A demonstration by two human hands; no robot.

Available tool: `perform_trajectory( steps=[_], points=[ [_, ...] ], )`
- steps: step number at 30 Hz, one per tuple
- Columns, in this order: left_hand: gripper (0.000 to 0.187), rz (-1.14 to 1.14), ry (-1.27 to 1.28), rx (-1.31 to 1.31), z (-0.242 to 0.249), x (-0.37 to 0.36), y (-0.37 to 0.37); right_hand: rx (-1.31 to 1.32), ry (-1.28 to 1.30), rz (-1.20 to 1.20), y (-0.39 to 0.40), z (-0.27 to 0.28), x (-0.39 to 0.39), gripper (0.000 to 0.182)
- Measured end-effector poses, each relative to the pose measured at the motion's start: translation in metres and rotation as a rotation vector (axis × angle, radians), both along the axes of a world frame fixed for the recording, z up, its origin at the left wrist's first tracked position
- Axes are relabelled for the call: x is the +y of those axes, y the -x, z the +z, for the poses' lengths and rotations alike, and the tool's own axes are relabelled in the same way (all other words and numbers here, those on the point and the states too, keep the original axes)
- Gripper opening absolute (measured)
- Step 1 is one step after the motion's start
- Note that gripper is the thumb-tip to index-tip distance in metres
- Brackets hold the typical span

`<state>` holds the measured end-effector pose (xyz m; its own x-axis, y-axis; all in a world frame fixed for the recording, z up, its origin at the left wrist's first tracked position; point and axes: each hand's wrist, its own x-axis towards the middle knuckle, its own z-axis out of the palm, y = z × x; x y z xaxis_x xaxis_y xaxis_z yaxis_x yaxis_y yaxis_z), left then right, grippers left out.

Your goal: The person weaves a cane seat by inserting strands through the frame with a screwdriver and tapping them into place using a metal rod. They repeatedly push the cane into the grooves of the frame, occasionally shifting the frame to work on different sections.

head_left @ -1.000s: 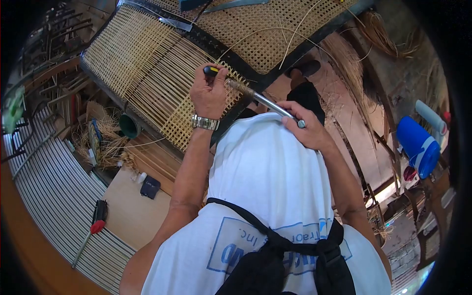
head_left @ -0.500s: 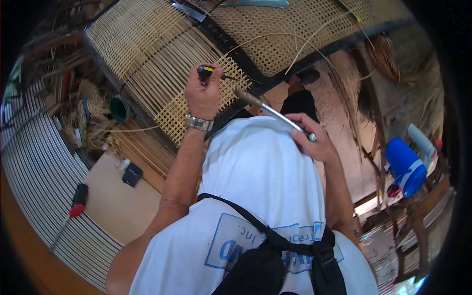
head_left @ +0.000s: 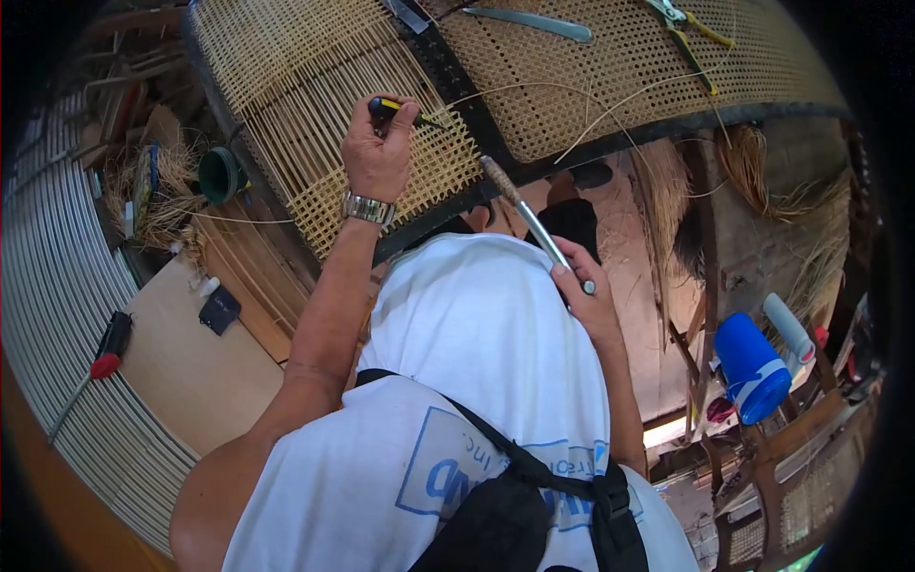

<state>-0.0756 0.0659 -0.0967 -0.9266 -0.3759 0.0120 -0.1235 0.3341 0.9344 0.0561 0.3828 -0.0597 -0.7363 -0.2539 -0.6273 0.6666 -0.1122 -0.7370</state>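
Observation:
My left hand (head_left: 378, 153) is closed round a screwdriver (head_left: 387, 107) with a dark, yellow-striped handle. Its thin shaft points right, low over the woven cane (head_left: 434, 167) at the near end of a dark-framed panel. In my right hand (head_left: 583, 286) is a silver metal rod (head_left: 543, 234), gripped near its lower end. The rod's far part looks brown and wrapped, and its tip overlaps the panel's dark frame (head_left: 457, 202) in this view. Long cane strands (head_left: 319, 124) run along the panel's middle, between woven areas at both ends.
A finer cane panel (head_left: 534, 95) adjoins on the right, with a knife-like blade (head_left: 534, 23) and yellow-handled pliers (head_left: 694, 43) on it. Loose fibre (head_left: 748, 167) hangs at its edge. Another screwdriver (head_left: 95, 367) lies at left, a green container (head_left: 221, 174) nearby. A blue jug (head_left: 753, 367) stands right.
The rod's tip has moved off the weave, away from the screwdriver, to the panel's frame. The head view has shifted, bringing the pliers more fully into sight. Both hands keep their tools.

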Motion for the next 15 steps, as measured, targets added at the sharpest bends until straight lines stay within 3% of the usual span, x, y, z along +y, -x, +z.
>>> perform_trajectory(
  steps=[11,15],
  points=[
    [0.026,-0.082,0.153,0.001,0.003,0.019,0.009,0.232,-0.044,0.439,0.060,-0.016,-0.030,0.041],
    [0.024,-0.084,0.164,0.033,0.018,0.017,0.014,0.236,-0.071,0.247,0.057,-0.011,-0.040,0.040]
  ],
)
